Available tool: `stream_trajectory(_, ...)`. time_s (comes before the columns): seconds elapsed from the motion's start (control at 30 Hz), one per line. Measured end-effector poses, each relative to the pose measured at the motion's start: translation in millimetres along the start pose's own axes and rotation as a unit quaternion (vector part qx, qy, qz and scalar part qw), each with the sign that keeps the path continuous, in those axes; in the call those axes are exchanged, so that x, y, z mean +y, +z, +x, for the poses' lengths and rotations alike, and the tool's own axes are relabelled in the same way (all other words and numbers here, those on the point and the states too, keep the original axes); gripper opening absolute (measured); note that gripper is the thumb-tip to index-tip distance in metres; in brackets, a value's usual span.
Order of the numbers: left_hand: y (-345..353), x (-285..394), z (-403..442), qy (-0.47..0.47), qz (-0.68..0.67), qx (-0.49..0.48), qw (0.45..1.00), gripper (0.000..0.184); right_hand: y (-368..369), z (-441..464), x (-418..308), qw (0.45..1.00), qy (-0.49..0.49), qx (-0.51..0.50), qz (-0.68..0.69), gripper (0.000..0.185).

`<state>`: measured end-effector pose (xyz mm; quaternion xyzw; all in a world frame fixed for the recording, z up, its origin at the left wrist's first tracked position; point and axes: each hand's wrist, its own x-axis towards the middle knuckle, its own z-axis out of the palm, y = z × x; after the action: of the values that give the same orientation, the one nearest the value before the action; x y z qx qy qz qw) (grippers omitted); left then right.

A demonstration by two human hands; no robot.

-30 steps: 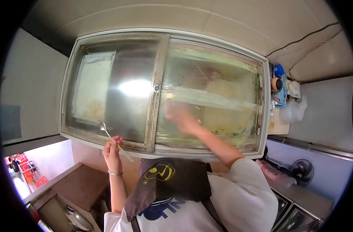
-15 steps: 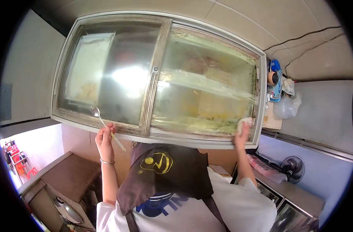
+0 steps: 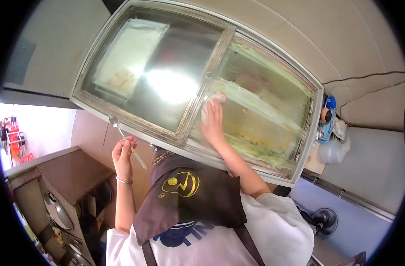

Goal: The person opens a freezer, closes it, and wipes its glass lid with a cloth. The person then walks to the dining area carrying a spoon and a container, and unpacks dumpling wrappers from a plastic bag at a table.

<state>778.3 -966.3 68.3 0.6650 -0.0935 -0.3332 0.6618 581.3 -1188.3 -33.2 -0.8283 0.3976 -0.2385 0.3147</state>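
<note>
- Across the right half of the glass-topped case (image 3: 310, 133), near its middle bar (image 3: 207, 88), the person's right hand (image 3: 212, 119) lay palm down with its fingers stretched forward.
- A crumpled pale wad (image 3: 205, 111) was at that hand, on the case's right pane (image 3: 264, 71), showing beside and ahead of the fingers. Whether they gripped it or only pressed it, I could not tell.
- Just off the near edge of the case, at its left half, the left hand (image 3: 123, 153) was raised, thumb and fingertips closed on a spoon (image 3: 114, 120). The spoon slanted, its bowl close by the case's edge and the end of its handle jutting out past the hand.
- Below that hand, on the near side of the case, a bracelet (image 3: 124, 181) circled the wrist.
- Under the case's left pane (image 3: 184, 48) showed a whitish rectangular panel (image 3: 136, 57) with a brownish stain; a bright glare fell beside it.
- Through the right pane, streaked and cloudy, the contents of the case were too blurred to name.
- Against the near side of the case, a dark apron (image 3: 180, 199) with a yellow emblem covered the person's front.
- Beyond the case's right end sat a clear plastic bag (image 3: 334, 150); off its near right corner stood a dark fan (image 3: 324, 221).
</note>
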Motion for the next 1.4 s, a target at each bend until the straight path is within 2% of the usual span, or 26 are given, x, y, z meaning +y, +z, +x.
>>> stream_trajectory(0.07, -6.7, -3.8, -3.5, 0.001, -0.020, 0.010, 1.000, 0.017, -11.4, 11.3, -6.9, 0.996, -0.027, -0.079, -0.028, 0.072)
stream_trajectory(0.2, -16.0, -9.2, -12.0, -0.008, -0.032, 0.032, 0.999, 0.017, -26.4, 11.4, 0.3, 0.992, -0.050, -0.119, -0.016, 0.065)
stream_trajectory(0.27, -16.4, -10.1, -12.5, -0.018, -0.033, 0.037, 0.999, 0.017, -26.2, 5.5, 11.8, 0.981, -0.099, -0.165, 0.010, 0.057)
stream_trajectory(0.5, -13.6, -14.4, -9.9, -0.023, -0.031, 0.040, 0.998, 0.017, -37.2, -4.4, 1.4, 0.949, -0.101, -0.287, 0.080, 0.059)
stream_trajectory(0.57, -14.1, -16.9, -8.3, -0.031, -0.021, 0.029, 0.999, 0.017, -36.3, -9.0, -9.3, 0.934, -0.186, -0.300, 0.050, 0.056)
stream_trajectory(0.67, -8.4, -17.7, -6.9, -0.017, -0.033, 0.034, 0.999, 0.017, -34.1, -20.2, -13.0, 0.914, -0.231, -0.335, 0.012, 0.054)
stream_trajectory(0.8, -4.1, -16.9, -5.2, -0.016, -0.037, 0.029, 0.999, 0.017, -43.9, -23.8, -5.8, 0.883, -0.225, -0.410, -0.035, 0.057)
stream_trajectory(0.87, -3.4, -16.4, -5.8, -0.018, -0.034, 0.031, 0.999, 0.016, -56.3, -26.4, 1.2, 0.872, -0.189, -0.451, -0.022, 0.045)
stream_trajectory(1.0, -3.0, -19.0, -7.1, -0.021, -0.039, 0.042, 0.998, 0.016, -95.4, -22.6, 27.0, 0.869, -0.179, -0.462, -0.017, 0.039)
stream_trajectory(1.03, -3.0, -20.1, -7.4, -0.020, -0.045, 0.049, 0.998, 0.018, -112.7, -15.4, 32.5, 0.857, 0.060, -0.502, 0.100, 0.040)
stream_trajectory(1.07, -2.7, -21.9, -7.6, -0.021, -0.052, 0.055, 0.997, 0.019, -129.7, -10.8, 40.9, 0.785, 0.295, -0.504, 0.209, 0.042)
stream_trajectory(1.13, -2.9, -25.1, -7.2, -0.025, -0.052, 0.051, 0.997, 0.019, -153.3, -14.6, 78.9, 0.775, 0.345, -0.351, 0.397, 0.049)
stream_trajectory(1.2, -0.8, -25.2, -6.8, -0.032, -0.043, 0.046, 0.998, 0.018, -174.1, -14.4, 117.7, 0.747, 0.390, -0.196, 0.502, 0.051)
stream_trajectory(1.27, 0.4, -27.9, -4.0, -0.035, -0.039, 0.036, 0.998, 0.018, -179.8, -7.3, 151.8, 0.814, 0.324, -0.051, 0.480, 0.048)
stream_trajectory(1.3, 1.1, -28.1, -2.4, -0.037, -0.032, 0.034, 0.998, 0.018, -174.3, -1.5, 157.3, 0.815, 0.323, -0.046, 0.479, 0.048)
stream_trajectory(1.37, 4.5, -26.3, 0.0, -0.036, -0.035, 0.023, 0.998, 0.017, -152.6, 5.1, 154.5, 0.903, 0.246, 0.132, 0.328, 0.042)
stream_trajectory(1.4, 6.0, -25.0, 1.1, -0.034, -0.035, 0.021, 0.999, 0.017, -144.3, 4.4, 145.3, 0.902, 0.246, 0.134, 0.329, 0.042)
